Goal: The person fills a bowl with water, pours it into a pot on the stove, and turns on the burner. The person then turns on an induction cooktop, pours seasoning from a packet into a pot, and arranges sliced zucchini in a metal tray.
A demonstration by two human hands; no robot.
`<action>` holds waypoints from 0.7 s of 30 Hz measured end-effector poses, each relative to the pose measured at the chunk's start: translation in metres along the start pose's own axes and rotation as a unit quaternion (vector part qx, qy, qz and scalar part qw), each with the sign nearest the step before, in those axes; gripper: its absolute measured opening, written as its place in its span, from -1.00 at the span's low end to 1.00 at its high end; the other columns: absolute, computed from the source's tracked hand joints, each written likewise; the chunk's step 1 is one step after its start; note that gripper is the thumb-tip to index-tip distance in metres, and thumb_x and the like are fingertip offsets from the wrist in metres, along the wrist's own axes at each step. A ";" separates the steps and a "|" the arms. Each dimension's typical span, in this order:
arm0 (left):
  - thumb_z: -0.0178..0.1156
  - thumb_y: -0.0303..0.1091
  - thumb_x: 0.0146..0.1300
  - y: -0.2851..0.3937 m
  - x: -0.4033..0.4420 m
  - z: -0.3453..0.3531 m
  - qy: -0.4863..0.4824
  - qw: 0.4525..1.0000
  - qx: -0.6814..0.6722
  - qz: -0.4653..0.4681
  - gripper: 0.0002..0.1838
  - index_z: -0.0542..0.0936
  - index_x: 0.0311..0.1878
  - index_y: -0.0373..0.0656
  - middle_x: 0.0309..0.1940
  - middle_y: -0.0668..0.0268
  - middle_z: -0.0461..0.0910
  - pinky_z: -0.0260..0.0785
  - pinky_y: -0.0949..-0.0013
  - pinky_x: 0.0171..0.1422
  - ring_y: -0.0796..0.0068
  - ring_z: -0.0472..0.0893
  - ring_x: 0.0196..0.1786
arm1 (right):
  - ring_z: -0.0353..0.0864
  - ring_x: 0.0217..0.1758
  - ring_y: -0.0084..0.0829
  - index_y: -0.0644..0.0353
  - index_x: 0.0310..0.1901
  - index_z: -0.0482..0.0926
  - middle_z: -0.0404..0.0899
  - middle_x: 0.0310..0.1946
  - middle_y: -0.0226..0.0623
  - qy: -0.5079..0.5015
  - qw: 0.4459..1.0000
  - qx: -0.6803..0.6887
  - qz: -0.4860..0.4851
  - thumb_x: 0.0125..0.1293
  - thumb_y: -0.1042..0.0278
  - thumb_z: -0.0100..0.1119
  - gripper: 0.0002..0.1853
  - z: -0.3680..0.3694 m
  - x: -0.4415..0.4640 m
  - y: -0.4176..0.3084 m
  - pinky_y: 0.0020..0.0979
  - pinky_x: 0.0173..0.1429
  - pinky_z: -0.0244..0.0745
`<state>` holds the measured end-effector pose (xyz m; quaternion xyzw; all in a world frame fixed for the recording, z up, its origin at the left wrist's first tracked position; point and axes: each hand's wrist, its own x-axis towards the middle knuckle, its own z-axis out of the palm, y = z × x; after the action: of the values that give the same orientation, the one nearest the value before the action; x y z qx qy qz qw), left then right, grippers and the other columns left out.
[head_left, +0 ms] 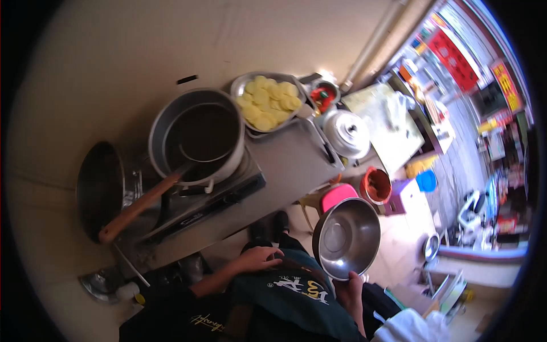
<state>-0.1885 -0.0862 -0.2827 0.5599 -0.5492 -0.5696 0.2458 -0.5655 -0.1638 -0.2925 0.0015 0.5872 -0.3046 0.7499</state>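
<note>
My right hand [352,285] grips the near rim of an empty steel bowl [346,238], tilted so its inside shows. My left hand [261,259] rests in front of the apron [285,290], its fingers slightly bent and partly spread, with nothing visible in it. Beyond it, a deep pot [196,137] of dark liquid sits on the gas stove [211,208]. A strainer with a wooden handle [139,208] lies in the pot, its handle over the near rim. Pale yellow slices [268,102] lie in a metal tray [238,85] behind the pot.
A lidded pot [346,134] and a bowl of red peppers [323,98] stand right of the tray. A large wok [99,191] leans at the left. Pink stool [339,198], red bucket [376,185] and purple box [401,196] stand beyond the steel bowl.
</note>
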 end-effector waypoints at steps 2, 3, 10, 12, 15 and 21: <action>0.15 -0.11 0.29 -0.003 0.010 0.029 -0.029 0.999 0.013 0.035 -0.64 0.55 0.03 -0.12 -0.34 0.18 0.60 0.45 0.25 -0.10 0.25 0.62 -0.26 | 0.44 0.22 -0.09 0.37 0.18 0.29 0.42 0.14 0.03 -0.020 0.996 -0.013 -0.084 0.31 0.37 -0.29 -0.56 -0.075 0.018 0.023 -0.05 0.31 0.34; 0.17 -0.14 0.28 0.000 0.019 0.041 -0.037 0.997 0.023 0.067 -0.65 0.55 0.03 -0.12 -0.37 0.19 0.60 0.46 0.27 -0.12 0.27 0.62 -0.30 | 0.44 0.21 -0.10 0.36 0.17 0.29 0.43 0.12 0.03 -0.027 0.994 0.041 -0.095 0.31 0.40 -0.28 -0.58 -0.010 -0.025 0.014 -0.08 0.31 0.36; 0.26 -0.28 0.18 0.083 0.063 0.064 -0.154 0.980 0.114 0.050 -0.69 0.57 -0.02 -0.12 -0.39 0.21 0.61 0.48 0.29 -0.17 0.31 0.63 -0.31 | 0.55 0.02 -0.16 0.30 0.06 0.40 0.54 -0.03 -0.06 0.109 0.978 0.160 -0.081 0.37 0.37 -0.19 -0.68 -0.035 -0.066 0.001 -0.10 0.04 0.48; 0.30 -0.30 0.11 0.108 0.080 0.089 -0.174 0.964 0.174 0.099 -0.67 0.57 -0.03 -0.06 -0.38 0.26 0.58 0.47 0.27 -0.21 0.27 0.61 -0.34 | 0.53 0.06 -0.07 0.34 0.09 0.36 0.49 0.02 0.03 0.113 0.972 0.195 -0.065 0.38 0.36 -0.21 -0.66 -0.064 -0.062 -0.008 0.01 0.15 0.45; 0.25 -0.28 0.02 0.144 0.110 0.135 -0.190 0.834 0.428 0.293 -0.58 0.54 0.02 0.04 -0.36 0.32 0.47 0.43 0.26 -0.28 0.29 0.54 -0.40 | 0.53 0.08 -0.01 0.38 0.12 0.32 0.45 0.05 0.10 0.057 0.957 0.268 -0.098 0.37 0.38 -0.20 -0.65 -0.136 -0.044 -0.010 0.06 0.19 0.44; 0.14 -0.31 0.02 0.259 0.180 0.249 -0.367 0.716 0.484 0.344 -0.54 0.52 0.08 0.02 -0.30 0.31 0.49 0.43 0.28 -0.22 0.26 0.56 -0.30 | 0.60 -0.06 0.01 0.34 0.10 0.34 0.51 -0.05 0.08 0.098 0.940 0.276 -0.174 0.34 0.42 -0.15 -0.67 -0.241 -0.071 -0.070 0.07 -0.05 0.58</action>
<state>-0.5470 -0.2315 -0.1730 0.1216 -0.9517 -0.2632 -0.1010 -0.8184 -0.1014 -0.2800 0.1363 0.5418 -0.5788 0.5940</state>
